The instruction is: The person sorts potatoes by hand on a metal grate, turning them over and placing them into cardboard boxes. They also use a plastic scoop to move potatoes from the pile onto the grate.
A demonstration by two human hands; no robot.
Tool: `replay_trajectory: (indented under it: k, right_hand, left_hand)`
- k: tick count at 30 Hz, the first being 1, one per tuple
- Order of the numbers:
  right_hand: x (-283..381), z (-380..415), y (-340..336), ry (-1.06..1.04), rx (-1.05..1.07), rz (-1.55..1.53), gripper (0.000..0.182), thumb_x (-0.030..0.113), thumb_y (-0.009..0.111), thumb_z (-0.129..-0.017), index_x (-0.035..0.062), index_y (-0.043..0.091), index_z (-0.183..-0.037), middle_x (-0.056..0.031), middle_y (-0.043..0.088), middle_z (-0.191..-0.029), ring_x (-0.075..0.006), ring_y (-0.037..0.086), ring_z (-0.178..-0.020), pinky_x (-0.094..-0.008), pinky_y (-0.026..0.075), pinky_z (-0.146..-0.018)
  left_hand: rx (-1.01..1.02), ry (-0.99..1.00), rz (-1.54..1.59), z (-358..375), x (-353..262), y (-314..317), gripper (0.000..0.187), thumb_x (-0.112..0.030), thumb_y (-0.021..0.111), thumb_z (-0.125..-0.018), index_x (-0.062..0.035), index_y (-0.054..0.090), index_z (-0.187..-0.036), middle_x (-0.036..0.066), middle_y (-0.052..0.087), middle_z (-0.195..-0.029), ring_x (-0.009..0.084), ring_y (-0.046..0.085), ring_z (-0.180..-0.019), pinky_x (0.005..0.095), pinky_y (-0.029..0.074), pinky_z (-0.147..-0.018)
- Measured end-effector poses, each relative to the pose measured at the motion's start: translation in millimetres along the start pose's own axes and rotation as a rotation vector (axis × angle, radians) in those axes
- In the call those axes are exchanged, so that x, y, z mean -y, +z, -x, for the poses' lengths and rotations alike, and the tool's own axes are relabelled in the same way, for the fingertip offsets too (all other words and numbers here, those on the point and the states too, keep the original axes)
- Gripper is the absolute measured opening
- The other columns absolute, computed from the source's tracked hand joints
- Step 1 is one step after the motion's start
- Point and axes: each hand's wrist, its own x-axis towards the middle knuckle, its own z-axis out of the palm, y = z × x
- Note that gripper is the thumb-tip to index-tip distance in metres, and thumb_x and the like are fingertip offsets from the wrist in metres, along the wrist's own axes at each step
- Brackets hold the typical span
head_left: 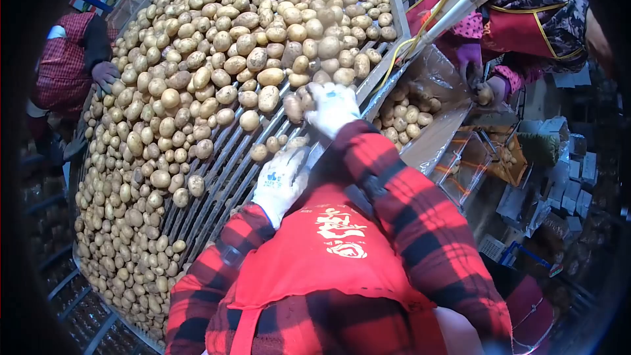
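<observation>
Many potatoes [169,98] lie across a slatted metal rack [217,158]. My right hand [333,108], in a white glove, is at the rack's right edge, its fingers curled round potatoes [294,108] at their left side. Lower and to the left, my left hand [281,181], also in a white glove, rests near the rack's front edge. Its fingers point up towards a few small potatoes [259,152]; whether they hold anything is hidden.
A plastic-lined box [430,131] with potatoes stands right of the rack. One co-worker's gloved hand [105,75] touches potatoes at the left. Another co-worker's hand [485,94] holds a potato at the upper right. A pole [470,0] slants over the rack's right edge.
</observation>
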Motion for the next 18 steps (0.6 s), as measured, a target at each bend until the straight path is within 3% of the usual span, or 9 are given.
replay_trajectory:
  k: [1, 3, 4, 7, 11, 13, 15, 17, 18]
  right_hand:
    - [-10.3, 0.6, -19.9, 0.029, 0.138, -0.263, 0.056, 0.036, 0.078, -0.084, 0.0081, 0.069, -0.131, -0.0213, 0.072, -0.123, -0.042, 0.069, -0.112, -0.0482, 0.049, -0.106]
    - [-22.5, 36.4, -57.8, 0.216, 0.248, -1.034, 0.072, 0.028, 0.081, -0.085, 0.0016, 0.057, -0.148, -0.017, 0.07, -0.132, -0.0295, 0.069, -0.12, -0.0396, 0.054, -0.105]
    - [-28.0, 63.0, -81.7, 0.373, 0.19, -1.261, 0.071, 0.026, 0.081, -0.086, -0.0015, 0.057, -0.147, -0.0131, 0.07, -0.129, -0.0224, 0.068, -0.117, -0.0363, 0.054, -0.104]
    - [-92.4, 152.6, -103.2, 0.536, -0.076, -1.635, 0.069, 0.032, 0.08, -0.093, 0.0, 0.054, -0.149, -0.0126, 0.07, -0.13, -0.024, 0.071, -0.115, -0.0377, 0.056, -0.103]
    - [-226.7, 292.7, -103.5, 1.167, -0.516, -1.57, 0.048, 0.036, 0.077, -0.098, 0.0123, 0.065, -0.137, -0.0099, 0.068, -0.128, -0.0279, 0.065, -0.116, -0.0533, 0.058, -0.102]
    - [-283.4, 328.9, -108.4, 1.336, -0.725, -1.654, 0.057, 0.045, 0.084, -0.091, 0.0122, 0.064, -0.132, -0.0101, 0.066, -0.124, -0.0326, 0.062, -0.12, -0.0546, 0.057, -0.1]
    - [-357.1, 361.1, -94.8, 1.585, -0.712, -1.307, 0.066, 0.045, 0.085, -0.09, 0.0077, 0.06, -0.139, -0.013, 0.062, -0.135, -0.031, 0.06, -0.127, -0.0504, 0.053, -0.106]
    - [-371.9, 340.9, -89.2, 1.533, -0.59, -0.593, 0.069, 0.034, 0.083, -0.095, 0.0015, 0.053, -0.148, -0.0164, 0.056, -0.15, -0.0296, 0.056, -0.138, -0.0431, 0.045, -0.116]
    - [-397.9, 347.6, -55.0, 1.139, -0.736, -0.459, 0.068, 0.02, 0.077, -0.099, -0.0013, 0.046, -0.156, -0.018, 0.055, -0.156, -0.0284, 0.055, -0.141, -0.0366, 0.039, -0.12]
  left_hand:
    - [-0.019, 0.017, -0.064, -1.5, -2.3, -2.3, 0.048, -0.02, 0.069, -0.094, -0.0022, 0.063, -0.138, 0.021, 0.062, -0.144, 0.0401, 0.06, -0.131, 0.0488, 0.049, -0.109]
    - [-0.089, -0.019, -0.206, -9.7, 6.0, -10.7, 0.04, -0.021, 0.072, -0.089, -0.0106, 0.072, -0.128, 0.019, 0.059, -0.147, 0.0434, 0.056, -0.131, 0.054, 0.047, -0.107]
    - [-0.098, -0.054, -0.284, -13.3, 15.5, -13.8, 0.039, -0.022, 0.071, -0.089, -0.0132, 0.073, -0.127, 0.019, 0.059, -0.147, 0.0437, 0.054, -0.132, 0.0551, 0.044, -0.11]
    - [-0.051, -0.134, -0.285, -19.2, 42.0, -25.6, 0.037, -0.023, 0.069, -0.09, -0.0225, 0.074, -0.127, 0.019, 0.059, -0.145, 0.0426, 0.05, -0.136, 0.0562, 0.034, -0.12]
    - [-0.025, -0.143, -0.246, -13.0, 51.9, -15.6, 0.041, -0.025, 0.07, -0.091, -0.0224, 0.07, -0.132, 0.02, 0.055, -0.146, 0.0431, 0.046, -0.14, 0.0597, 0.032, -0.121]
    - [0.007, -0.153, -0.241, -17.3, 47.5, -11.7, 0.046, -0.028, 0.069, -0.093, -0.0229, 0.065, -0.139, 0.022, 0.053, -0.147, 0.0437, 0.044, -0.142, 0.0621, 0.027, -0.124]
    - [0.035, -0.179, -0.287, -21.4, 39.4, -13.1, 0.049, -0.031, 0.067, -0.095, -0.0239, 0.062, -0.144, 0.023, 0.052, -0.149, 0.043, 0.042, -0.144, 0.0632, 0.024, -0.126]
    - [0.072, -0.213, -0.291, -18.1, 42.5, -14.1, 0.05, -0.034, 0.066, -0.096, -0.0243, 0.06, -0.146, 0.02, 0.051, -0.151, 0.0422, 0.04, -0.147, 0.0641, 0.021, -0.127]
    - [0.057, -0.22, -0.31, -10.1, 49.2, -11.9, 0.051, -0.034, 0.065, -0.096, -0.0242, 0.06, -0.146, 0.02, 0.051, -0.152, 0.0421, 0.04, -0.148, 0.0644, 0.021, -0.127]
